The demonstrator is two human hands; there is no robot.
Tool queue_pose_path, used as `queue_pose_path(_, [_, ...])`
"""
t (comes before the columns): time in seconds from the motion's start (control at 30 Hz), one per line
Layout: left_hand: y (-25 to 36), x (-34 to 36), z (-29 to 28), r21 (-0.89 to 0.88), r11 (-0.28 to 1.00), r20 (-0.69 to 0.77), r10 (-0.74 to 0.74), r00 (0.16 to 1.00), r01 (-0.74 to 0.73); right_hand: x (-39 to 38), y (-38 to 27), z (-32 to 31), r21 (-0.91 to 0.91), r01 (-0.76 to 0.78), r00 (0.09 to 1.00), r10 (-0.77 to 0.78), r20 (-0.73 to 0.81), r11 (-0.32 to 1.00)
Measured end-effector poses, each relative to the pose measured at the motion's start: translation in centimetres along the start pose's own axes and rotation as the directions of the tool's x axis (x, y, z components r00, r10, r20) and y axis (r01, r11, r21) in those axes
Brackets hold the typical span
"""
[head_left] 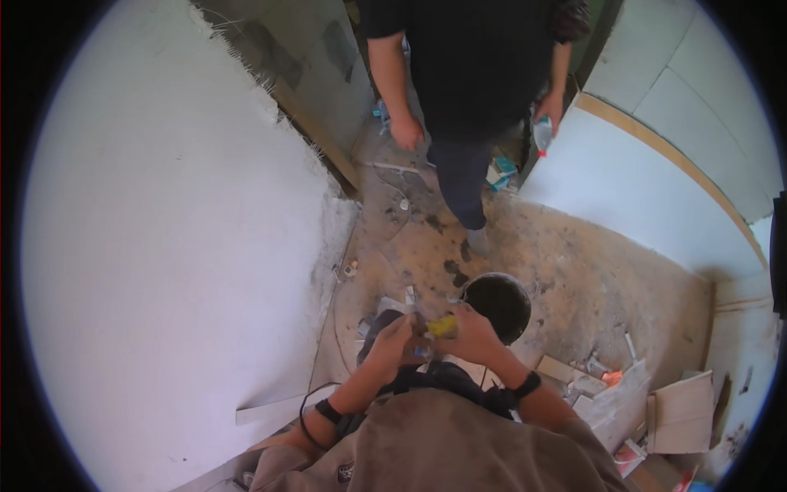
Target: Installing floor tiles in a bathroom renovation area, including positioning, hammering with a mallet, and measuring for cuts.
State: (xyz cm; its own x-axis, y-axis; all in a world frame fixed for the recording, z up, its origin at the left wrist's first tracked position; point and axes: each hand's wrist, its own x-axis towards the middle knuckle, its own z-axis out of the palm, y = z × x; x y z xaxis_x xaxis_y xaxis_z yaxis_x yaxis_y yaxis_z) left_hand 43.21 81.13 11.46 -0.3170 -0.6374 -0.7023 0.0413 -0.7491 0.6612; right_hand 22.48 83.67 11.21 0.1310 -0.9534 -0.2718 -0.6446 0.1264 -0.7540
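Both of my hands are close together in front of my body, at the lower middle of the head view. My right hand (475,334) is closed on a small yellow object (443,326), whose kind I cannot make out. My left hand (397,339) has its fingers closed just beside it, around something blurred and partly hidden. A small clear-and-blue item (422,351) shows between the hands, too smeared to name. Just beyond my right hand stands a round dark bucket (498,305) on the floor, with dark contents.
Another person (484,74) in dark clothes stands ahead, holding a plastic bottle (543,138). A white wall (188,230) with a broken edge rises at left. Board scraps (561,369) and a cardboard piece (682,414) lie at the lower right of the dusty floor (574,262).
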Motion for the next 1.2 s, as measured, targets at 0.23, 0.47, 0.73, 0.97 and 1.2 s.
queue_pose_path(0.23, [6.4,13.0,-3.6,-0.454,0.857,0.045,-0.252,0.967,0.244,9.8,-3.3,-0.4,0.503,0.151,0.975,-0.213,0.068,0.851])
queue_pose_path(0.47, [16.3,27.5,-7.9,-0.528,0.798,-0.081,-0.388,0.918,0.291,20.9,0.6,-3.6,0.407,-0.151,0.972,0.06,0.228,0.901])
queue_pose_path(0.73, [31.1,40.8,-13.1,-0.343,0.892,-0.098,-0.345,0.933,0.294,30.5,0.2,-8.0,0.726,-0.516,0.823,0.498,0.274,0.454])
queue_pose_path(0.97, [42.0,51.6,-6.3,-0.244,0.93,0.005,-0.281,0.96,0.273,36.8,7.4,-15.0,0.772,-0.439,0.718,0.697,-0.006,0.459])
queue_pose_path(1.2, [52.2,67.0,7.1,0.203,0.962,0.163,-0.216,0.963,0.181,46.2,19.8,-23.8,0.88,-0.414,0.418,0.908,-0.044,0.233])
